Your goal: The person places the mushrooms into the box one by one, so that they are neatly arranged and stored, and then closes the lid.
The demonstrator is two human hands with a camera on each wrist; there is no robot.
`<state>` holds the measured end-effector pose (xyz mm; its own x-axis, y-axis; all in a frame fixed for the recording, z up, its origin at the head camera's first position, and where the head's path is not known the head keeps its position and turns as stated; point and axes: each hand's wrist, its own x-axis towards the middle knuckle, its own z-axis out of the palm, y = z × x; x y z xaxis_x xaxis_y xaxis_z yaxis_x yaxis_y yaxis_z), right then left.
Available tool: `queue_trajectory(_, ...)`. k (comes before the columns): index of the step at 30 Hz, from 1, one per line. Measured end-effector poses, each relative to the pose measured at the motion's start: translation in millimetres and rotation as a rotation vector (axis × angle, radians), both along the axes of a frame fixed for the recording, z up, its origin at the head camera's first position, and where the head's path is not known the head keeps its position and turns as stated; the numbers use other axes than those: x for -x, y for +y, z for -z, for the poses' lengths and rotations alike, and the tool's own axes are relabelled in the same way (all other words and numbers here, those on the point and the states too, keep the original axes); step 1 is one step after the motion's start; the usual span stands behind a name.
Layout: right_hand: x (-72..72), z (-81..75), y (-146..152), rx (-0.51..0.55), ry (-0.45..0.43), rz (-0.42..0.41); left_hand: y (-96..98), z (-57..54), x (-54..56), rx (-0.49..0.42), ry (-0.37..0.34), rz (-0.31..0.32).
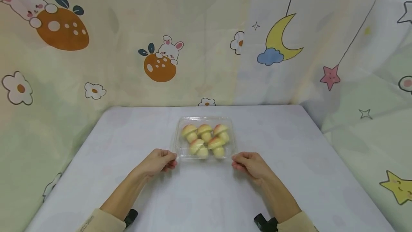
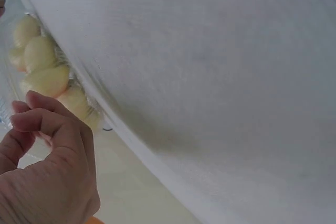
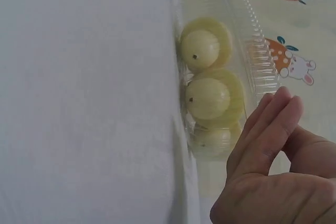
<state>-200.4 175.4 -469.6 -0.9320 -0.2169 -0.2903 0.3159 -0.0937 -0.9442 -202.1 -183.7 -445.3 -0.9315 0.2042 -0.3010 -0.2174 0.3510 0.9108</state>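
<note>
A clear plastic clamshell box (image 1: 185,152) sits on the white-covered table, holding several yellow mushroom-shaped buns (image 1: 205,132) with reddish caps. At its near left corner my left hand (image 1: 159,162) pinches the rim between thumb and fingers. My right hand (image 1: 252,165) does the same at the near right corner. The left wrist view shows that hand (image 2: 52,161) with thumb and fingertips close together beside the buns (image 2: 44,77). In the right wrist view, the fingers and thumb of the right hand (image 3: 278,161) meet near the box's ribbed side (image 3: 260,56).
The table (image 1: 206,196) is covered with a white cloth, its far edge close behind the box. Patterned curtains (image 1: 199,17) with rabbits, flowers and stars hang behind it and at both sides. Dark wrist straps (image 1: 266,223) sit at the beige sleeves.
</note>
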Motion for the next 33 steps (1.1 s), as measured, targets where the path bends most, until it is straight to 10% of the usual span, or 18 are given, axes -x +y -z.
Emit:
queue_trajectory(14,-0.7,5.5,-6.1,0.064,-0.021,0.118,3.5,4.4,2.4,-0.02,-0.015,0.051)
queue_trajectory(33,-3.1,7.2,-44.5,0.199,0.001,0.379,29.4,7.8,3.9,-0.283,-0.085,-0.246)
